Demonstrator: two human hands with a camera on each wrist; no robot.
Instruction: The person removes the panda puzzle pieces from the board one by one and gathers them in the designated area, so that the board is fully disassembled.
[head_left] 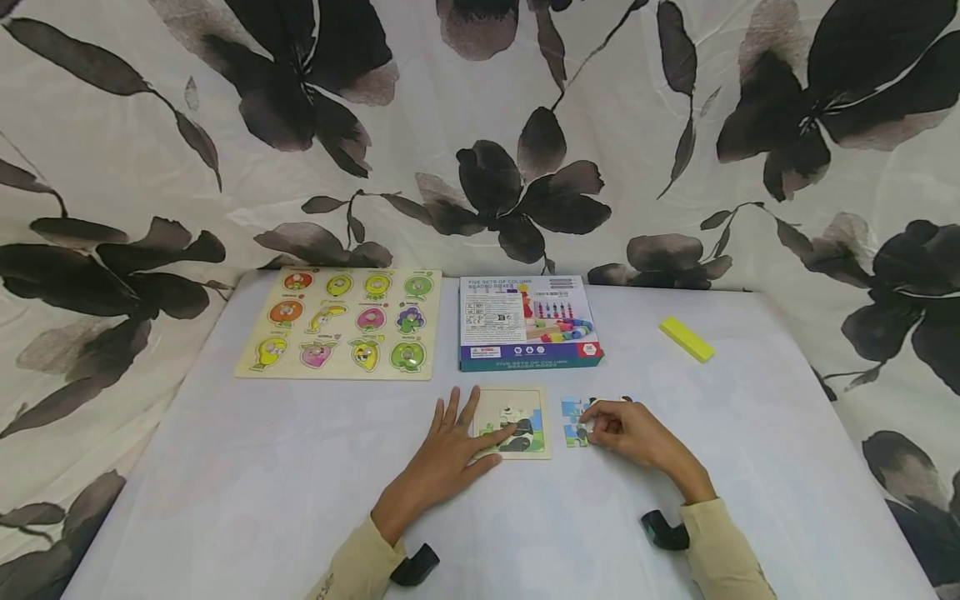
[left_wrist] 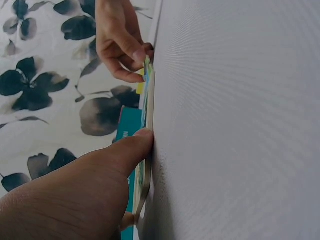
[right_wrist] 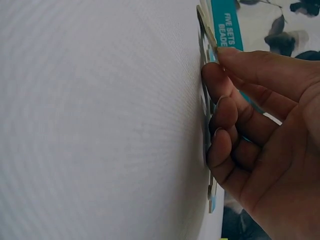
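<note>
My left hand [head_left: 442,467] lies with spread fingers on a small wooden puzzle board [head_left: 545,421], its fingertips over the left part. Inside the board's frame, a partly filled panda picture [head_left: 525,433] shows black, white, green and blue. Just right of the board, my right hand [head_left: 637,433] pinches a puzzle piece [right_wrist: 206,25] between thumb and finger. That piece tilts up from the table in the right wrist view. Several loose puzzle pieces [head_left: 570,407], blue and green, lie beside and under the right hand, which partly hides them.
Behind the board lies a beaded-boxes carton [head_left: 495,354]. To its left is a larger wooden board [head_left: 348,325] with fruit and vegetable pictures. A yellow block [head_left: 686,339] lies at the back right. A flowered cloth [head_left: 495,200] hangs behind the white table [head_left: 262,483].
</note>
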